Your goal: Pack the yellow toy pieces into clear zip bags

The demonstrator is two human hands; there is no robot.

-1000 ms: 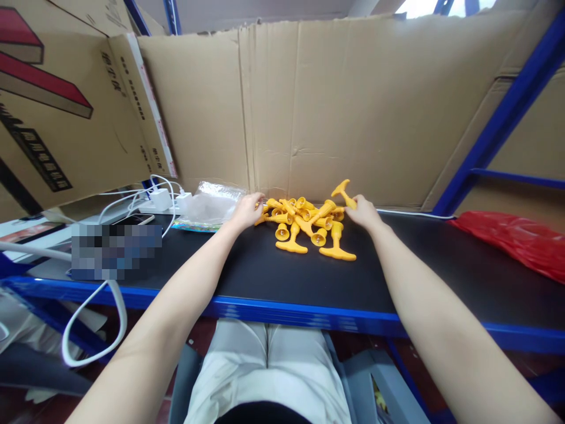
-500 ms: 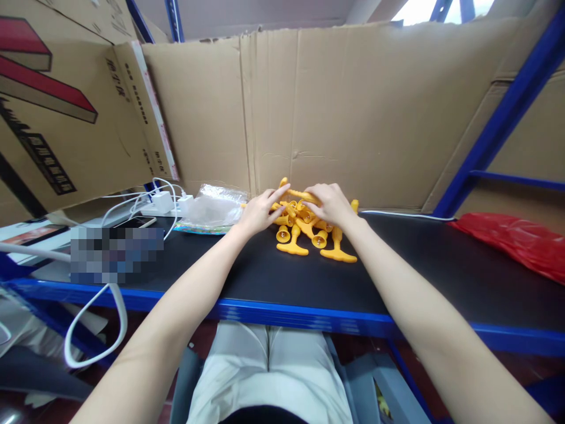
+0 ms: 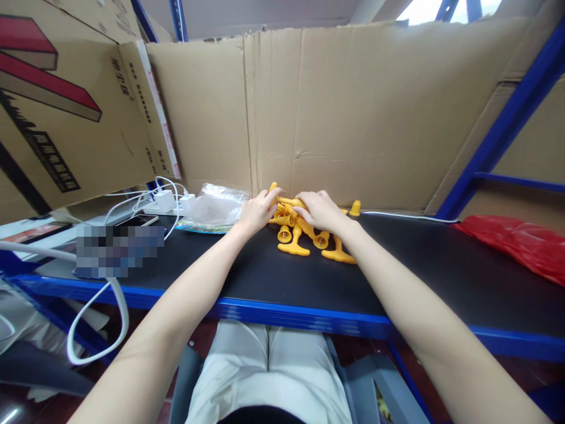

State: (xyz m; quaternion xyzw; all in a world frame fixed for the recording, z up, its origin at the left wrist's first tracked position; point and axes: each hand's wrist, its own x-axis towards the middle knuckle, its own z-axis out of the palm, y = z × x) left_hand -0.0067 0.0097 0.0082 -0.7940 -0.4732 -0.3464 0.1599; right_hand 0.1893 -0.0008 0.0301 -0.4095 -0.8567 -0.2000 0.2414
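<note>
A heap of yellow plastic T-handled pieces with bell-shaped cups [image 3: 293,240] lies on the black tabletop. Over the back of this heap, both hands are on one yellow T-handled piece [image 3: 289,201]. My left hand [image 3: 256,212] has its fingers closed round the crossbar end. My right hand [image 3: 321,211] grips the other end from the right, and its fingers hide that end. Below them, another T-handle [image 3: 338,253] lies with its crossbar toward me, partly behind my right forearm. A single bell-shaped cup [image 3: 355,208] stands to the right of my right hand.
Clear plastic bags [image 3: 216,207] lie left of the heap, near white chargers and cables [image 3: 164,200] and a phone [image 3: 139,221]. A red plastic bag [image 3: 514,244] is at the right. Cardboard [image 3: 375,118] walls the back, and a blue rail [image 3: 304,313] edges the front.
The held T-handled piece has come lower and a little left, closer to the heap. My right hand has shifted left and down with it, and the lone cup at the right shows more fully.
</note>
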